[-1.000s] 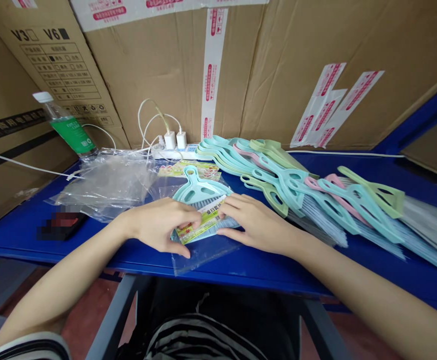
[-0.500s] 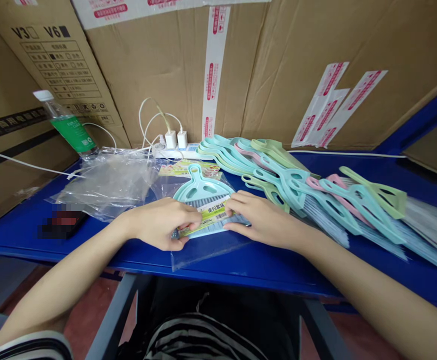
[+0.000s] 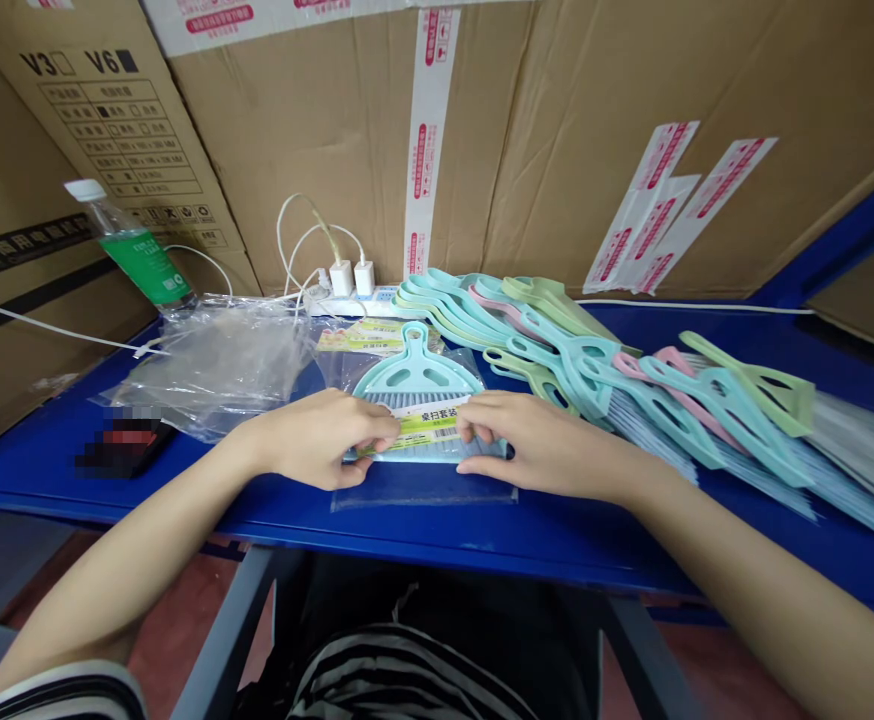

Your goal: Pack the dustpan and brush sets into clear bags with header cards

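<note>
A small mint-green dustpan (image 3: 416, 372) lies flat with a brush against it, and a green-and-yellow paper label (image 3: 423, 430) wraps across both. My left hand (image 3: 317, 438) grips the label's left end, and my right hand (image 3: 531, 440) holds the right end, its fingertips on the bristles. Under the set lies a clear plastic bag (image 3: 423, 490). To the right, several mint, pink and green dustpans and brushes (image 3: 654, 400) lie fanned in an overlapping row, apart from my right hand.
On the blue table (image 3: 557, 535) stand a power strip (image 3: 354, 303) with white chargers and a water bottle (image 3: 133, 250). Crumpled clear plastic (image 3: 216, 370) and a blurred dark object (image 3: 126, 447) lie left. Cardboard boxes (image 3: 317, 140) form the back wall.
The dustpan set has turned from a tilt to lying square with the table edge. My hands have moved slightly apart, and the plastic bag beneath has straightened too.
</note>
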Demonstrator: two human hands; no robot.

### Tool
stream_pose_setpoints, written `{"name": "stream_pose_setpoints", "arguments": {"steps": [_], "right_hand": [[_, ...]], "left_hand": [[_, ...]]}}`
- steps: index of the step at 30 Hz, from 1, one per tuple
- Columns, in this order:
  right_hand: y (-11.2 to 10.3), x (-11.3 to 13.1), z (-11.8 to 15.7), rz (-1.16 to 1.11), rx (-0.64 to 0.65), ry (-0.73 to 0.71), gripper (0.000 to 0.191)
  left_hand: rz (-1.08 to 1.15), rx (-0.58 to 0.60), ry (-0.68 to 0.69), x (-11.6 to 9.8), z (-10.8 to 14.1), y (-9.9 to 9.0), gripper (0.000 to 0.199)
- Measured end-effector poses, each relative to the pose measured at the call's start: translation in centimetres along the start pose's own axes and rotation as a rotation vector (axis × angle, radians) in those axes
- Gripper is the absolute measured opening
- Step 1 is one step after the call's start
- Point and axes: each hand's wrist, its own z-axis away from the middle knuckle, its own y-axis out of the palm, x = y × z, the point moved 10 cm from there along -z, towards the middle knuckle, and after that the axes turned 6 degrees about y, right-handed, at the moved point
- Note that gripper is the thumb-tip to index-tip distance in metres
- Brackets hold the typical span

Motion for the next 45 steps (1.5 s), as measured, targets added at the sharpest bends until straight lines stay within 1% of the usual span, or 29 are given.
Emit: {"name": "stream_pose_setpoints", "arguments": {"steps": [3,4,9,14,16,19,20,24,26,28,32,35,37,39,40,43,45], "right_hand": [[-0.1,-0.1,0.5,-0.042,0.041,-0.027,0.004],[-0.2,-0.1,0.6,-0.04,0.041,-0.04,0.003],[-1.1,-0.5,1.1,0.061,0.005,-0.048,0.008],[-1.0,-0.3,1.1,0.055,-0.004,-0.069,0.015],[-0.9,-0.2,1.0,0.068,-0.012,-0.074,0.017],[-1.0,-0.1,1.2,0.071,-0.01,-0.076,0.02],[-1.0,0.0,1.3,0.068,-0.002,-0.079,0.021],[-1.1,0.2,1.8,0.053,0.062,-0.092,0.015],[-1.0,0.2,2.0,0.034,0.1,-0.087,0.022],[-0.8,0.0,2.0,0.016,0.128,-0.066,0.032],[-0.3,-0.3,1.8,-0.005,0.163,-0.015,0.038],[-0.1,-0.3,1.6,0.009,0.154,0.008,0.036],[-0.2,-0.2,1.4,0.033,0.125,0.015,0.025],[-0.3,0.0,1.3,0.051,0.093,0.005,0.008],[-0.4,0.1,1.2,0.06,0.08,-0.001,0.006],[-0.3,0.0,0.9,0.093,0.055,0.019,0.022],[-0.4,-0.5,0.7,0.116,0.033,0.069,0.023]], "left_hand": [[0.003,-0.012,-0.004,0.0,0.1,-0.2,0.017],[0.004,-0.011,-0.004,0.0,0.1,-0.3,0.016],[0.002,-0.013,0.015,-0.2,0.3,-0.6,0.016],[0.035,-0.03,0.017,-0.3,0.5,-1.0,0.02],[0.052,-0.018,0.03,-0.5,0.4,-0.9,0.02],[0.104,0.013,0.079,-1.0,0.3,-0.5,0.013],[0.121,0.021,0.098,-1.2,0.4,-0.3,0.014],[0.119,0.059,0.128,-1.6,0.5,0.2,0.035],[0.104,0.082,0.119,-1.8,0.5,0.5,0.034],[0.106,0.098,0.106,-1.9,0.5,0.6,0.027],[0.176,0.091,0.109,-2.2,0.4,0.3,0.023],[0.201,0.01,0.083,-1.6,0.5,-0.9,0.02],[0.173,-0.058,0.032,-0.6,0.7,-1.8,0.018],[0.139,-0.098,-0.023,0.3,0.9,-2.2,0.016],[0.124,-0.106,-0.048,0.8,0.9,-2.2,0.015],[0.076,-0.099,-0.102,1.6,1.0,-1.8,0.012],[0.039,-0.092,-0.137,2.0,0.9,-1.6,0.012]]}}
